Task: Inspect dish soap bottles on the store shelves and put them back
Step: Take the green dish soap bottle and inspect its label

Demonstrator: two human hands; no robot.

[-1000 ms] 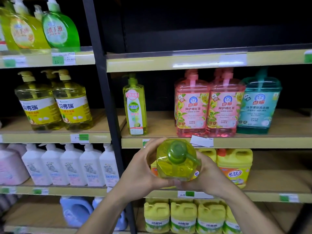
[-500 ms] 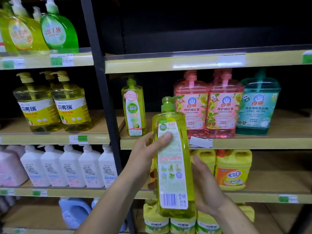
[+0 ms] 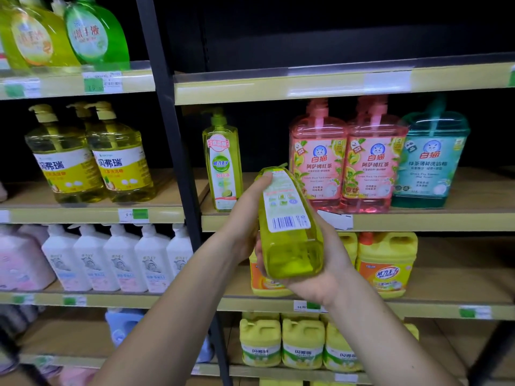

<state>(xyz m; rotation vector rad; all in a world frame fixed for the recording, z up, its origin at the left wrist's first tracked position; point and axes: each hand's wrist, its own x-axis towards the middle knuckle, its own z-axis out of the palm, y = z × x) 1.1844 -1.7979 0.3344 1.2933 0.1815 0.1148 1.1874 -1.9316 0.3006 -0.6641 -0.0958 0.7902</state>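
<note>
A slim yellow-green dish soap bottle (image 3: 288, 232) is held in front of the shelves, tipped so its base faces me and its pump points away. The back label with a barcode faces up. My left hand (image 3: 245, 215) grips its left side, thumb near the top of the label. My right hand (image 3: 326, 263) cups the base and right side from below. A matching slim green bottle (image 3: 223, 162) stands upright on the middle shelf (image 3: 418, 221) just behind.
Two pink bottles (image 3: 345, 162) and a teal one (image 3: 429, 162) stand right of the gap. Big yellow pump bottles (image 3: 92, 160) fill the left bay. Orange-labelled jugs (image 3: 387, 263), white bottles (image 3: 117, 260) and yellow jugs (image 3: 281, 344) sit lower. A black upright post (image 3: 178, 168) divides the bays.
The bottle went from pump-toward-me, to upright with the back label showing, to tipped away with its base toward me. Both hands kept hold of it.
</note>
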